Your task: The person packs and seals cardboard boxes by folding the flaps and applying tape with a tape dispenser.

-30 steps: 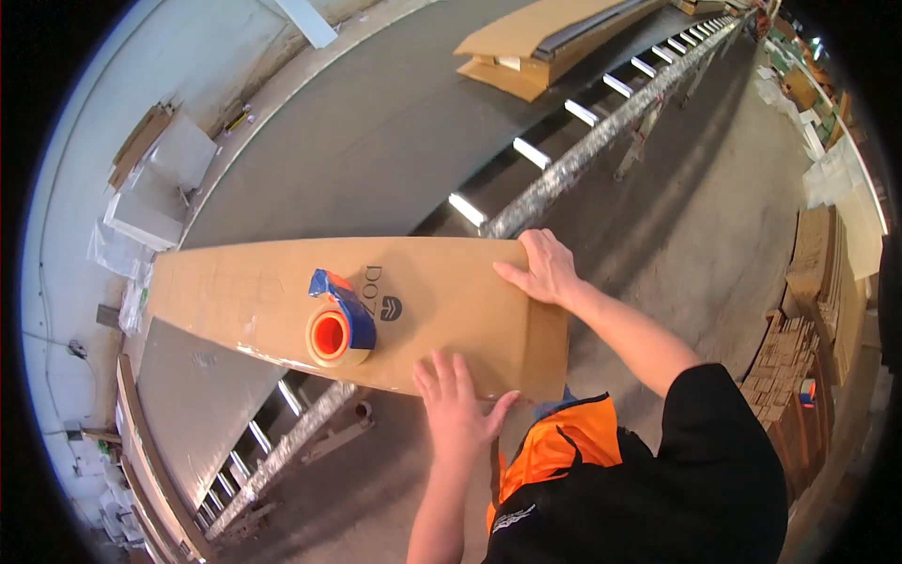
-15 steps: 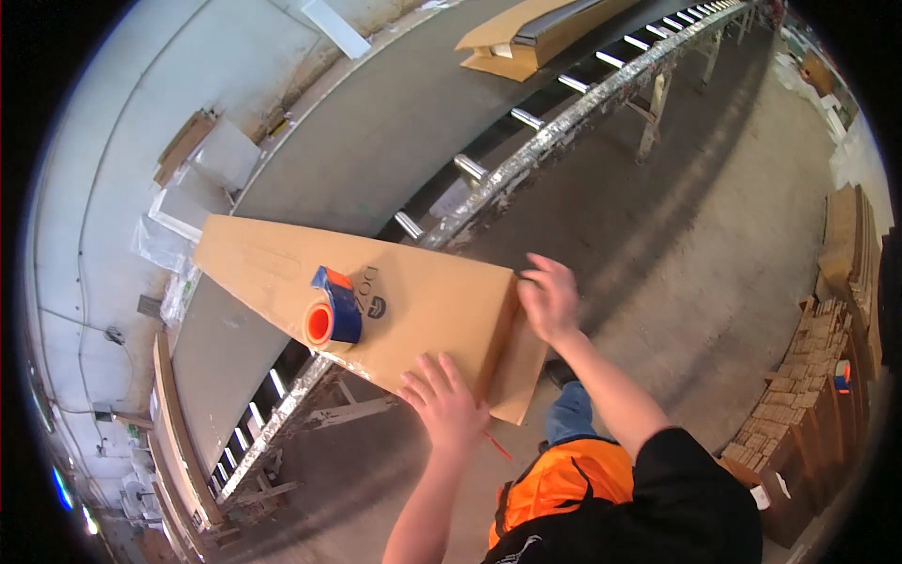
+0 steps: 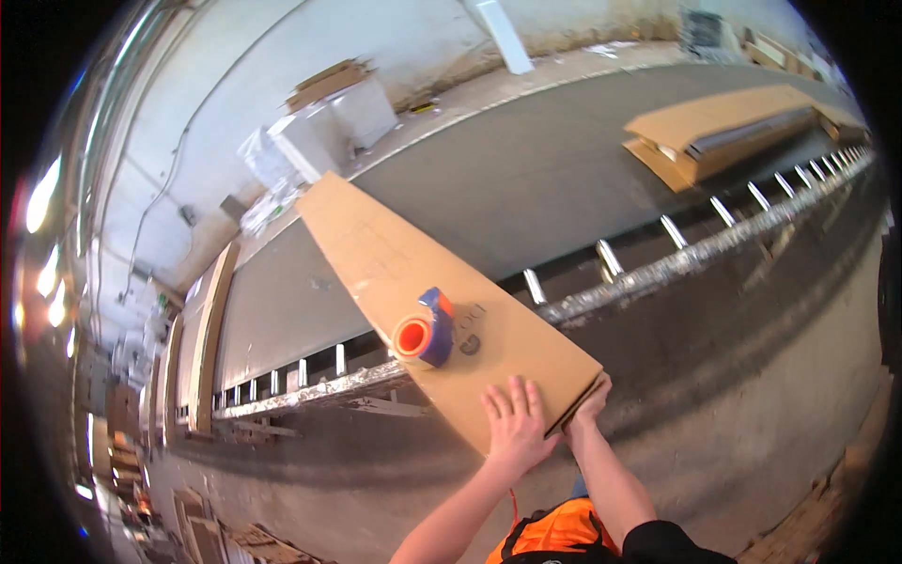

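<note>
A long brown cardboard box (image 3: 526,338) lies across the conveyor, its near end jutting over the rail toward me. My left hand (image 3: 517,432) rests flat on its top close to that end, fingers spread. At the near right corner my right hand (image 3: 589,404) grips the end of the box, with the fingers bent against the edge and partly hidden. Cardboard layers of the end flap show between the two hands. On top of the box, farther from my hands, stands a blue tape dispenser (image 3: 438,340) with an orange core.
The conveyor has a grey belt (image 3: 451,202) and a worn metal rail with rollers (image 3: 669,231) along its near side. Farther right, another open cardboard box (image 3: 723,132) holds a dark long piece. Long cardboard pieces (image 3: 212,338) lie at the left. White blocks (image 3: 352,117) stand by the wall.
My right hand has come in from beside the box onto its near end. The hanging end flap is now folded up against the end. The view has swung leftward.
</note>
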The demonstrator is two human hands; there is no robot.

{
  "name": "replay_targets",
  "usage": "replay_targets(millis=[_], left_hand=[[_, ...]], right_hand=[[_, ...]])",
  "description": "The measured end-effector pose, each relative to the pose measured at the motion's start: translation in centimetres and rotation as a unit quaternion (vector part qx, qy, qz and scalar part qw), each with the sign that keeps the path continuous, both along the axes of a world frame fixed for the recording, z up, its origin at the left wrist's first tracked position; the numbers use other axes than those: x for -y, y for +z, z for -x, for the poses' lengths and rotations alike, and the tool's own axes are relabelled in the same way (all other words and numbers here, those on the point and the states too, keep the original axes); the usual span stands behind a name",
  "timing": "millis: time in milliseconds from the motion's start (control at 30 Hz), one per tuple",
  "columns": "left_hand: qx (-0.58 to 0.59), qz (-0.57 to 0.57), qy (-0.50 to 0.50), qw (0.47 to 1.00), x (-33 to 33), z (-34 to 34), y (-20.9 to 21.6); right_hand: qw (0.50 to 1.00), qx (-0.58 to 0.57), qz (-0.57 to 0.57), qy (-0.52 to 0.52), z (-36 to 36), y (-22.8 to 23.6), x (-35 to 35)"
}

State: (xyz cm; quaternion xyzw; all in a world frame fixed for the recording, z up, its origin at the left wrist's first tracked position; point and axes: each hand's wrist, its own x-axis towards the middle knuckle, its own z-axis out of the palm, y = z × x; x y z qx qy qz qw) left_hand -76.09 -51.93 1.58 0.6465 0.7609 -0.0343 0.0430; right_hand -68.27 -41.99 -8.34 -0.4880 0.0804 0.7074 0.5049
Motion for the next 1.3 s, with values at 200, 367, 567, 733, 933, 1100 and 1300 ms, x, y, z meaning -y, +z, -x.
replay_targets(millis=[200,367,567,733,933,1100,1300], left_hand=[[0.027,-0.050,0.016,0.998,-0.4,2.4,-1.3],[0.076,-0.032,-0.008,0.997,-1.8,1.6,-2.6],[0.134,-0.004,0.037,0.990,-0.9,2.3,-1.3],[0.116,-0.122,0.037,0.985,-0.4,2.8,-2.5],[0.119,-0.089,0.073,0.986,0.6,2.6,-1.4],[0.195,-0.122,0.080,0.970,1.4,2.3,-0.6],[0.144,-0.118,0.092,0.978,2.4,5.5,-1.4]], right_hand=[[0.667,0.676,-0.313,0.012,-0.7,-1.0,-5.4],[0.748,0.325,-0.495,0.298,15.3,4.4,-9.0],[0.565,0.450,-0.354,0.594,29.2,10.5,-7.0],[0.551,0.410,-0.377,0.621,26.1,8.5,-8.8],[0.717,0.053,-0.332,0.610,11.8,17.7,-11.1],[0.415,0.358,-0.602,0.581,6.2,21.7,-11.2],[0.071,0.508,-0.532,0.674,3.9,17.6,-5.9]])
